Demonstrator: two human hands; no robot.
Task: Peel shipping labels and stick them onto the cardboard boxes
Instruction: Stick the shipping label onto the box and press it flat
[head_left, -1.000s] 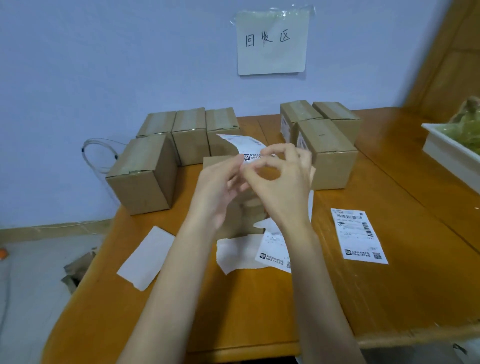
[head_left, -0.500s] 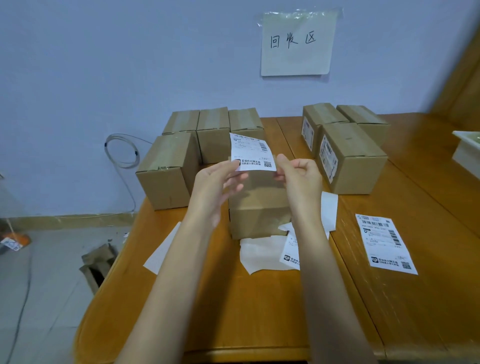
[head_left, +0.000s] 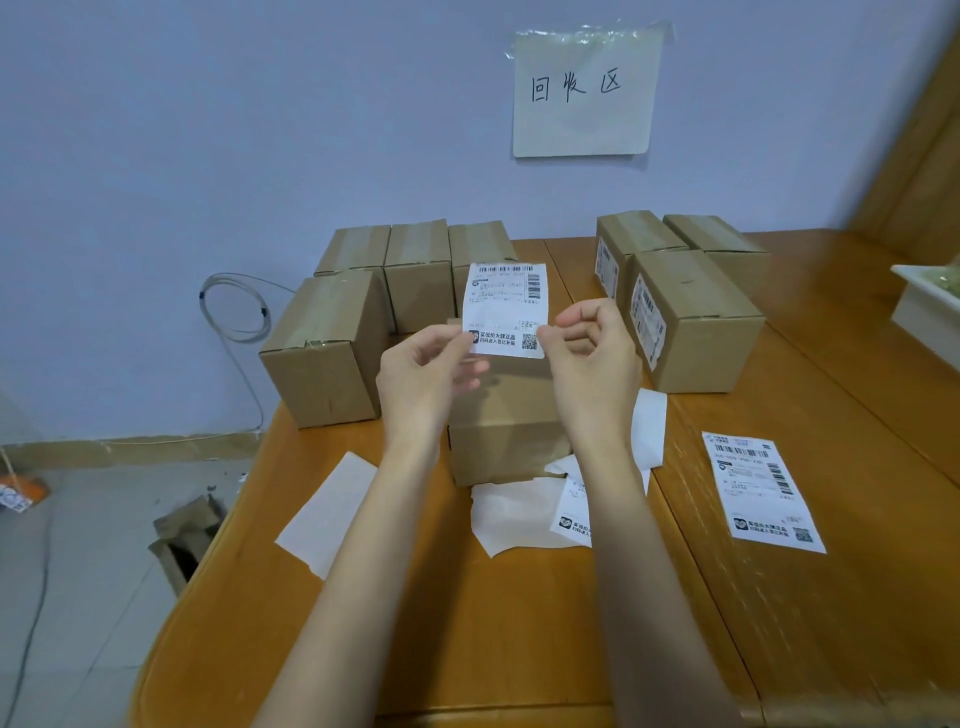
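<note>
Since a second ago the label (head_left: 506, 310) has gone from curled between bunched fingers to flat and upright at frame centre; it looks peeled and ready to stick. The left hand (head_left: 423, 376) pinches its lower left corner, the right hand (head_left: 592, 353) its lower right edge, other fingers loosely curled. Below them sits a bare box (head_left: 506, 431), backing sheets (head_left: 519, 514) lower on the table (head_left: 467, 623).

I count eight cardboard boxes (head_left: 322, 348) on the table: four at the left, three at the right, one in front of me. Printed labels (head_left: 761, 491) number three: one held up, two lying flat. Blank backing sheets (head_left: 330, 512) number three. One paper sign (head_left: 584, 91) hangs on the wall.
</note>
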